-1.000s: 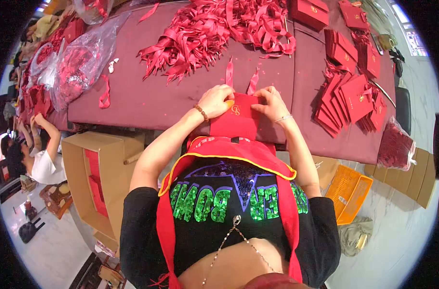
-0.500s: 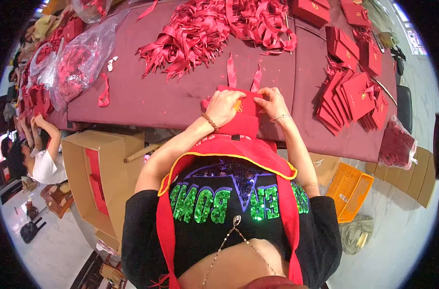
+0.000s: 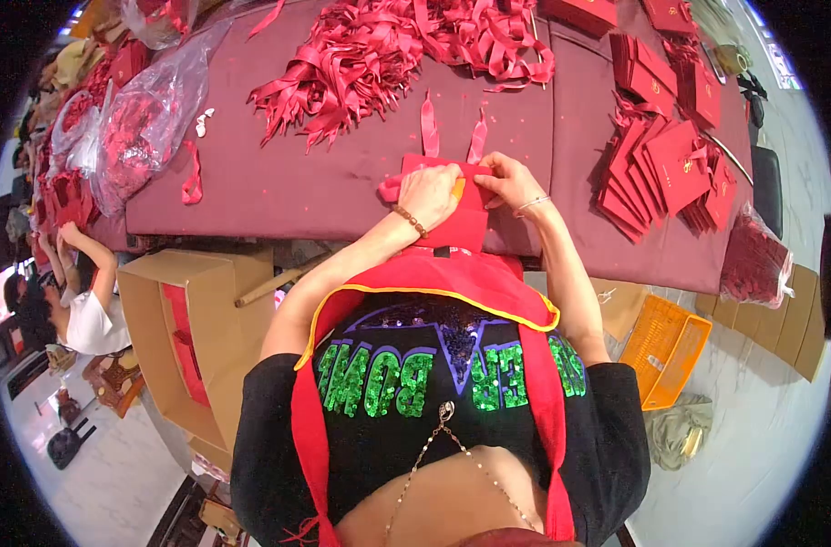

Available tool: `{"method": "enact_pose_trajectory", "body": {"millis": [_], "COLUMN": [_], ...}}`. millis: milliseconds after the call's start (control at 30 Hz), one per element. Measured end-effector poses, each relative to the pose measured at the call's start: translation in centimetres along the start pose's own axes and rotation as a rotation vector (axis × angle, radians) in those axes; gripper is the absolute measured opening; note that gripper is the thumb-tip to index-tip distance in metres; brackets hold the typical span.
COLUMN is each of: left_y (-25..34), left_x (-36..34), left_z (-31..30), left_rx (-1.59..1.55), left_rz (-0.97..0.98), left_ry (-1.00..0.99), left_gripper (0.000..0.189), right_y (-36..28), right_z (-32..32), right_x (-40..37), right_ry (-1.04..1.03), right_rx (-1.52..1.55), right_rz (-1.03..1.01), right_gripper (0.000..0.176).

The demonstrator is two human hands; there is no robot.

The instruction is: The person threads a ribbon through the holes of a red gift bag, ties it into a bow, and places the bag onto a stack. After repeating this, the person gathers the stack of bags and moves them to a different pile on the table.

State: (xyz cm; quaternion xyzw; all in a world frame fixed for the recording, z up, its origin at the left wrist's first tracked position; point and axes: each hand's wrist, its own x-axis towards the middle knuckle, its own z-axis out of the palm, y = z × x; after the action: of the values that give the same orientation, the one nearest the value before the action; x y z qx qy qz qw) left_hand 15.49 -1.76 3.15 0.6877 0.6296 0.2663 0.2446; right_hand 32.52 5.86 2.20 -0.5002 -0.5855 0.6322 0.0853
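Note:
A red paper gift bag [image 3: 465, 226] lies flat at the table's near edge, in front of my apron. My left hand [image 3: 429, 195] rests on its left side with the fingers curled over the paper. A small yellow-orange patch [image 3: 458, 189] shows at those fingertips; I cannot make out what it is. My right hand [image 3: 511, 186] pinches the bag's upper right edge between thumb and fingers. Beyond the bag, two red ribbon ends [image 3: 429, 128] stick out across the tablecloth. Part of the bag is hidden under my hands.
A heap of red ribbons [image 3: 351, 82] lies at the back. Red bags with gold print [image 3: 675, 159] are stacked at right. Plastic-wrapped red material [image 3: 146, 128] sits at left. Below the table stand a cardboard box [image 3: 196, 328] and an orange basket [image 3: 666, 356]. Another person [image 3: 92, 305] works at far left.
The view has shifted slightly. My left fingers have moved a little to the right across the bag, and my right hand's fingers have drawn in closer at its upper edge.

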Motion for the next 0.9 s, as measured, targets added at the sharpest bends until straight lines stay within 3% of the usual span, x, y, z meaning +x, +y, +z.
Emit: {"method": "enact_pose_trajectory", "body": {"millis": [67, 267, 467, 900], "left_y": [0.2, 0.2, 0.8, 0.5], "left_x": [0.3, 0.6, 0.6, 0.6], "left_z": [-0.1, 0.1, 0.1, 0.8], "left_rx": [0.069, 0.081, 0.115, 0.125], "left_rz": [-0.005, 0.003, 0.052, 0.021], "left_ry": [-0.02, -0.011, 0.056, 0.085], "left_gripper": [0.016, 0.014, 0.011, 0.014], "right_y": [0.4, -1.7, -0.7, 0.3], "right_z": [-0.1, -0.3, -0.3, -0.8], "right_x": [0.3, -0.4, -0.5, -0.2], "right_ry": [-0.008, -0.083, -0.089, -0.156], "right_rx": [0.011, -0.098, 0.091, 0.31], "right_rz": [-0.061, 0.043, -0.018, 0.072], "right_gripper": [0.019, 0.016, 0.016, 0.019]}}
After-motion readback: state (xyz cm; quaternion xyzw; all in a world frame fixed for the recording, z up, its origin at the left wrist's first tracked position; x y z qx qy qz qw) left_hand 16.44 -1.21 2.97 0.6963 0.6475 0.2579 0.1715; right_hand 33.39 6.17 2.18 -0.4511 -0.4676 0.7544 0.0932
